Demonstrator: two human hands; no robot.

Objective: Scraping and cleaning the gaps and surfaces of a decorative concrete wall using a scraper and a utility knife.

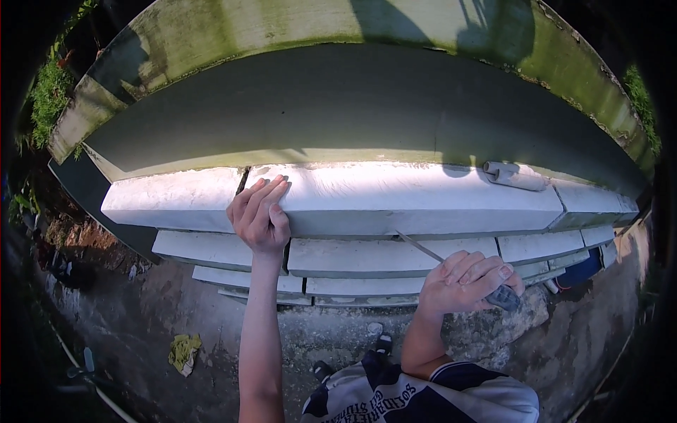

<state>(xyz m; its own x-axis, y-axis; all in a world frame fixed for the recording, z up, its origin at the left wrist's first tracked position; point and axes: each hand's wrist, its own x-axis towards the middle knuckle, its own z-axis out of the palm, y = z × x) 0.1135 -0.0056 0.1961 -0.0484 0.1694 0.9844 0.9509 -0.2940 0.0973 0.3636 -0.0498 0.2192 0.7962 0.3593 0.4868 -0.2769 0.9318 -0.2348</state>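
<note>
A long white block [416,192] lies at the top of a stack of pale blocks, against a grey wall. My left hand [257,215] rests over its left end, by the dark gap to the neighbouring white block [176,190]. Its fingers are bent and slightly apart, with the tips on the top face. My right hand [469,282] is closed around the dark handle [503,298] of a thin-bladed hand tool, whose exact kind I cannot make out. The narrow blade [421,247] slants up and left, its tip at the block's lower front edge; whether it touches is unclear.
A rolled pale sheet [516,176] lies on the long block's right part. Above hangs a mossy concrete ledge [282,35]. More white blocks [395,257] step down below. A crumpled yellow cloth [185,352] lies on the concrete floor [141,317] at left.
</note>
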